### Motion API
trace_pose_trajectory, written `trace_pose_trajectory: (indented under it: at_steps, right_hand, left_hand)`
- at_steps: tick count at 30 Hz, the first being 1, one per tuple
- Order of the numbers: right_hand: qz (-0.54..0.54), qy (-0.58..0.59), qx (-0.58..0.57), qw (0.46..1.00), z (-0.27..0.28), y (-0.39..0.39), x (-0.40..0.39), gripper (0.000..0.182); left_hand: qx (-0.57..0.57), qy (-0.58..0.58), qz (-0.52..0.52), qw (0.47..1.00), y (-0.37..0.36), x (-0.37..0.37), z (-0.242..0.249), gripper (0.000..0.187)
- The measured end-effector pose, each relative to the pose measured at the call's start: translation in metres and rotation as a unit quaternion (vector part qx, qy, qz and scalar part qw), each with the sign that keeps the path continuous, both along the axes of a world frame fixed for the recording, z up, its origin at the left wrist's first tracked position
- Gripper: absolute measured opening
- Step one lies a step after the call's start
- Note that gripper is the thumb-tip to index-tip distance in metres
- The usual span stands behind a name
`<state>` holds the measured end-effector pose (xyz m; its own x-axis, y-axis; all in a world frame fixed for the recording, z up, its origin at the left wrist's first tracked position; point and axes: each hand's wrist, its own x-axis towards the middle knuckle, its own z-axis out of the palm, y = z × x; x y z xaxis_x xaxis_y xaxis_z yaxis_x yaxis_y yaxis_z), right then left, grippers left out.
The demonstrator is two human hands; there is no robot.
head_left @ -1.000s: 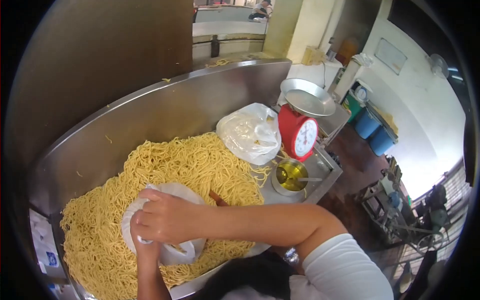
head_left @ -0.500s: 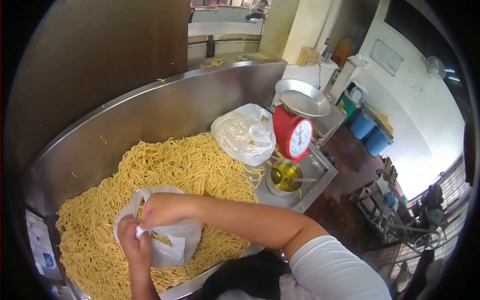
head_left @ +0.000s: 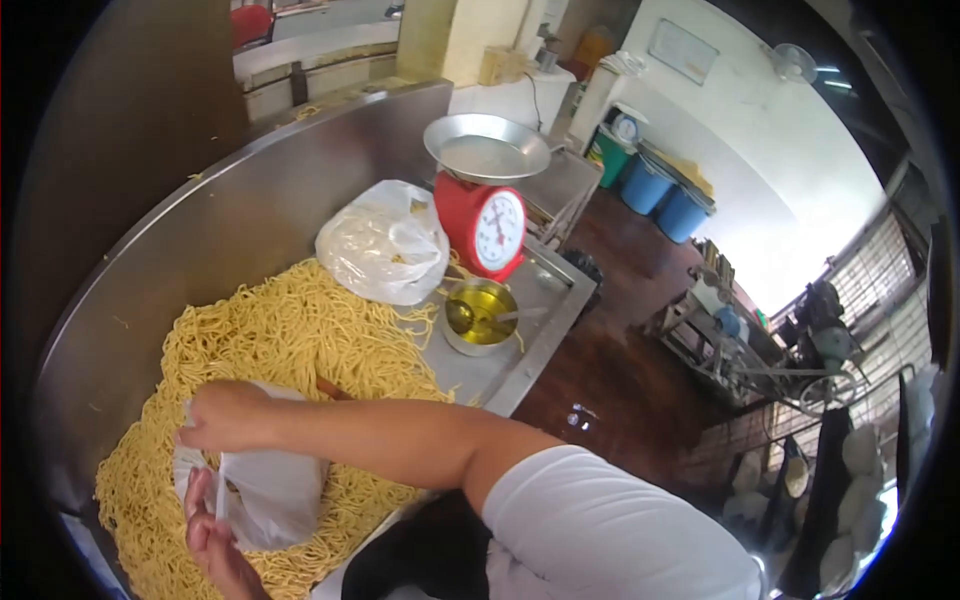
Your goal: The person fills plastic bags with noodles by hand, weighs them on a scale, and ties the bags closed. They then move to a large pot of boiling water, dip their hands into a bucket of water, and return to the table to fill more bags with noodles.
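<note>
A white plastic bag (head_left: 275, 490) with some noodles showing in its mouth sits on a big heap of yellow noodles (head_left: 270, 330). My right hand (head_left: 232, 415) is closed on the bag's upper edge, my forearm crossing above the bag. Below it, at the bag's left side, my left hand (head_left: 212, 530) has its fingers curled at a stretched white strip of the bag. The right hand partly covers the bag's top. Just behind my right forearm, a brown stick-like handle (head_left: 332, 389) pokes out of the noodles.
A filled plastic bag (head_left: 385, 245) stands by the red dial scale (head_left: 482, 225) with its metal pan (head_left: 487, 150). A metal pot (head_left: 480, 318) holds yellow liquid and a ladle. The steel table's raised wall (head_left: 250, 200) curves behind. Blue bins (head_left: 650, 187) and machinery stand farther right.
My hands, close together at the bag's mouth before, have drawn apart, the right above and the left below, stretching a strip of plastic. The view has turned right, shifting everything left.
</note>
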<state>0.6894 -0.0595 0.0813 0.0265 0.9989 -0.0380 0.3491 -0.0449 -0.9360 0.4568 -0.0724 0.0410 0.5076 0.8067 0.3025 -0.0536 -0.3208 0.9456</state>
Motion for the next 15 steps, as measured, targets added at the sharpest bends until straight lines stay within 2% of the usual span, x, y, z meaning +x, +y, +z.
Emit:
trace_pose_trajectory:
  at_steps: [1, 2, 4, 5, 6, 8, 9, 10, 11, 12, 14, 15]
  right_hand:
    - [-0.042, -0.108, 0.043, 0.992, -0.006, 0.007, 0.003, 0.043]
    - [-0.080, -0.215, 0.087, 0.969, -0.011, 0.012, 0.008, 0.047]
    - [-0.105, -0.201, 0.077, 0.971, -0.022, 0.019, 0.021, 0.048]
    - [-0.134, -0.192, 0.064, 0.970, -0.029, 0.024, 0.026, 0.050]
    - [-0.128, -0.187, 0.069, 0.971, -0.036, 0.026, 0.029, 0.050]
    - [-0.151, -0.200, 0.026, 0.968, -0.049, 0.026, 0.033, 0.050]
    - [-0.145, -0.186, 0.015, 0.972, -0.050, 0.022, 0.033, 0.051]
    - [-0.135, -0.173, 0.002, 0.976, -0.047, 0.014, 0.033, 0.052]
    - [-0.124, -0.166, -0.004, 0.978, -0.046, 0.006, 0.034, 0.052]
    - [-0.114, -0.158, -0.011, 0.981, -0.044, -0.006, 0.035, 0.053]
    - [-0.080, -0.197, 0.013, 0.977, -0.051, -0.027, 0.039, 0.055]
    - [-0.049, -0.200, 0.030, 0.978, -0.049, -0.043, 0.037, 0.050]
  left_hand:
    - [-0.043, -0.034, -0.042, 0.998, -0.005, -0.008, 0.013, 0.020]
    - [-0.042, -0.032, -0.041, 0.998, -0.007, -0.016, 0.013, 0.020]
    - [-0.013, 0.087, -0.028, 0.996, -0.011, -0.046, 0.007, 0.022]
    - [0.056, 0.172, -0.003, 0.983, -0.018, -0.058, 0.007, 0.047]
    - [0.060, 0.176, 0.006, 0.983, -0.025, -0.063, 0.009, 0.047]
    - [-0.180, 0.057, 0.053, 0.981, -0.039, -0.072, 0.014, 0.041]
    - [-0.246, 0.044, 0.087, 0.964, -0.028, -0.092, -0.006, 0.048]
    - [-0.242, 0.043, 0.104, 0.964, -0.029, -0.090, -0.005, 0.048]
    - [-0.297, -0.097, 0.049, 0.949, -0.025, -0.089, -0.004, 0.037]
    - [-0.339, -0.234, -0.010, 0.911, -0.020, -0.082, 0.004, 0.029]
    - [-0.351, -0.303, -0.115, 0.879, -0.010, -0.047, 0.028, 0.041]
    - [-0.326, -0.343, -0.124, 0.872, 0.001, -0.033, 0.026, 0.051]
